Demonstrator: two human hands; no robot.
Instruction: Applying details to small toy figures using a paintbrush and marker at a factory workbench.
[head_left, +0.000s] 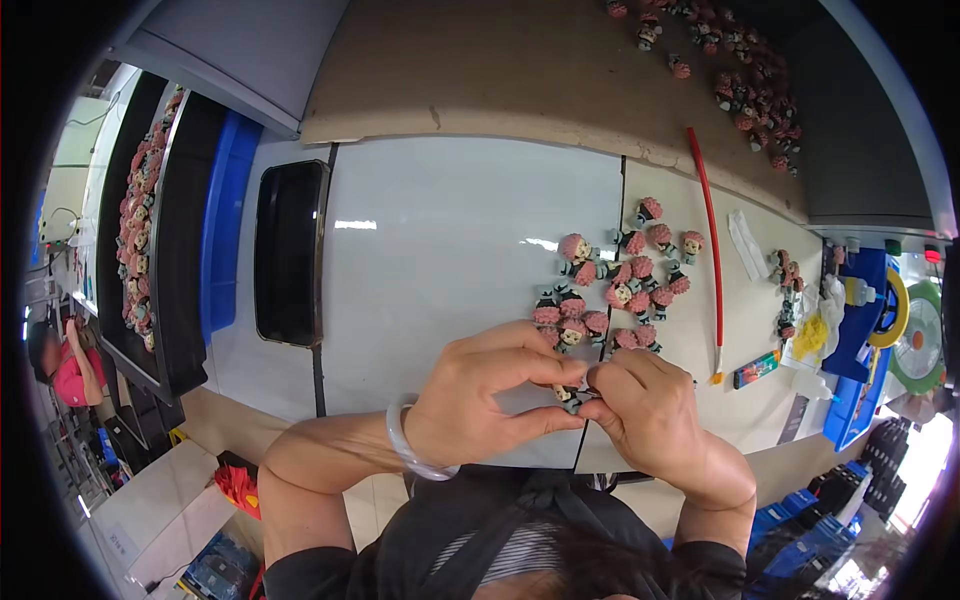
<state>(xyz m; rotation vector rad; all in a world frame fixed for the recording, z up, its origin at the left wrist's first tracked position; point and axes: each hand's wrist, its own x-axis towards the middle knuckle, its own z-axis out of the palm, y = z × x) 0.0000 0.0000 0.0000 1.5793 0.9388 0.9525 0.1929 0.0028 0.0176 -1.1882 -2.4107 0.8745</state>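
Note:
A small figurine (567, 394) with a pale face and grey-green base is pinched between the thumb and fingertips of my left hand (480, 385). My right hand (648, 408) is closed, its thumb and fingertips meeting at the figurine's right side. Whatever those right fingers grip is hidden by the fingers. Just beyond both hands lies a loose cluster of similar pink-haired figurines (641, 268), some upright and some tipped over, spread across the seam of the white tabletop (450, 240).
A black phone (290, 255) lies at the left. To the right are a red-handled brush (710, 240), a small coloured box (757, 370) and a few more figurines (787, 283). A tray of figurines (137, 235) stands far left; others (750, 90) cover the brown shelf.

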